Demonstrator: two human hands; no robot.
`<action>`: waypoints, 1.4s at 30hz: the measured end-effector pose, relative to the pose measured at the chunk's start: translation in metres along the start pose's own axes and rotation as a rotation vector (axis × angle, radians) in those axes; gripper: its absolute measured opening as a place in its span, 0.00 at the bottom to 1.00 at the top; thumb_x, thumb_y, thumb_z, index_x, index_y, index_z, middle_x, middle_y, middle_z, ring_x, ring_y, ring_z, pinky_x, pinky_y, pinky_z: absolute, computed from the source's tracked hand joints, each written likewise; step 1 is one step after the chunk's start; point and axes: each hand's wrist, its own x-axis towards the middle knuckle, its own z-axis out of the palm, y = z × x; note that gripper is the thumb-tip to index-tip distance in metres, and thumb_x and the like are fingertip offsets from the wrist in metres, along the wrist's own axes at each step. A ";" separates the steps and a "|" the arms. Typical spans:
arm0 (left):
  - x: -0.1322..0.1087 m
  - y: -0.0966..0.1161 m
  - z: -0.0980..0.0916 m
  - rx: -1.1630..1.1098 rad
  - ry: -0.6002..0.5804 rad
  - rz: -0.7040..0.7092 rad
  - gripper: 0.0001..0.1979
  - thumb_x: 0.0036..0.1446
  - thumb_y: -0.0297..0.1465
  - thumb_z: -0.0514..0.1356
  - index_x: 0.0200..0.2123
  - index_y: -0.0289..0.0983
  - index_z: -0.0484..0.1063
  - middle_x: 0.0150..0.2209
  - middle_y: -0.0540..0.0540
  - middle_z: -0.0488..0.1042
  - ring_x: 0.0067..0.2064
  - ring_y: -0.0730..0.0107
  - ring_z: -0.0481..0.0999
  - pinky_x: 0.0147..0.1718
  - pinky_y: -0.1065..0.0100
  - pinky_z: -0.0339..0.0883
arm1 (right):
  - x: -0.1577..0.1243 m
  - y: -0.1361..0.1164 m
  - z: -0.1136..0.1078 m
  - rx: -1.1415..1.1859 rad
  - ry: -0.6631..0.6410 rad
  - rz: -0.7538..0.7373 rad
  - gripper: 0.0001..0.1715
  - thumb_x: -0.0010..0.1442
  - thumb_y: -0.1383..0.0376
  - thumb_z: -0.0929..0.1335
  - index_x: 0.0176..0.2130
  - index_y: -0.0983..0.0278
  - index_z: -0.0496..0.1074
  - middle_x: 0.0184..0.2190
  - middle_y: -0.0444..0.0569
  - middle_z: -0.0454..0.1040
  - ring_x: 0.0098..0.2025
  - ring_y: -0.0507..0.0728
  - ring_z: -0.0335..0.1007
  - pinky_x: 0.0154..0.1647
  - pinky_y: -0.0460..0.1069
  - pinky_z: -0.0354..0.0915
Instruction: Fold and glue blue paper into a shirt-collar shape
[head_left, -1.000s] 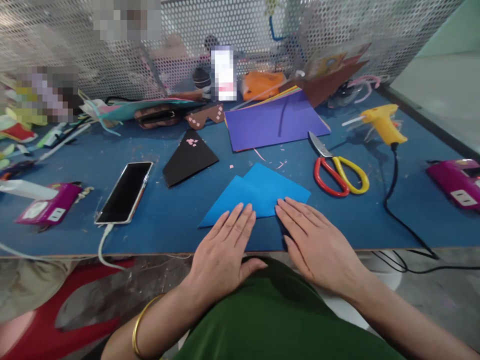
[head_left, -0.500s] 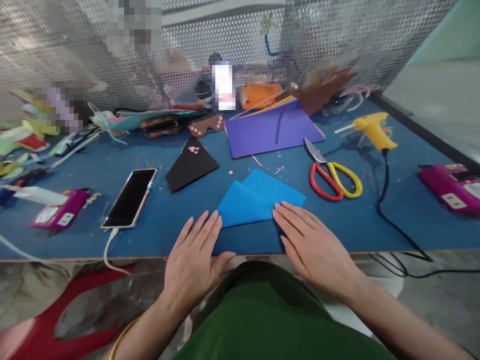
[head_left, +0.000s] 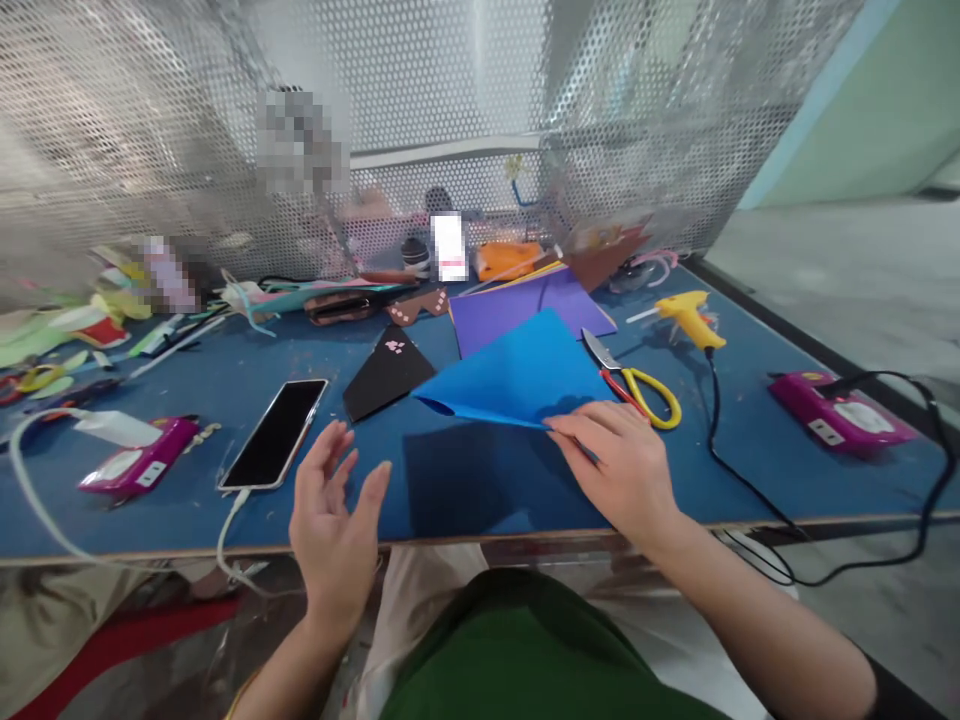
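Note:
A folded sheet of bright blue paper (head_left: 517, 375) is raised off the table, its dark shadow below. My right hand (head_left: 619, 460) pinches its lower right edge between thumb and fingers. At the left the fold gapes slightly into a pointed end. My left hand (head_left: 334, 510) is off the paper, above the table's front edge, with thumb and fingers apart and nothing in it. Behind my right hand lie scissors (head_left: 651, 398) with one red and one yellow handle, the red one partly hidden. A black paper piece (head_left: 388, 372) with small pink bits lies left of the blue paper.
Purple sheets (head_left: 517, 305) lie behind the blue paper. A yellow glue gun (head_left: 691, 316) with a black cord is at right, near a magenta socket block (head_left: 840, 415). At left are a charging phone (head_left: 276, 435) and another magenta socket block (head_left: 142, 455). A perforated metal panel (head_left: 450, 90) stands behind.
The blue paper has gone from flat on the table to lifted in my right hand. My left hand has let go and moved left. The camera view has tilted up.

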 end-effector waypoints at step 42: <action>0.060 0.047 0.132 -0.418 -0.807 -0.765 0.08 0.42 0.31 0.71 0.25 0.31 0.79 0.23 0.40 0.80 0.25 0.65 0.79 0.23 0.70 0.72 | 0.033 0.033 0.033 0.942 0.004 0.870 0.29 0.53 0.46 0.71 0.45 0.64 0.77 0.39 0.53 0.82 0.39 0.63 0.79 0.40 0.58 0.74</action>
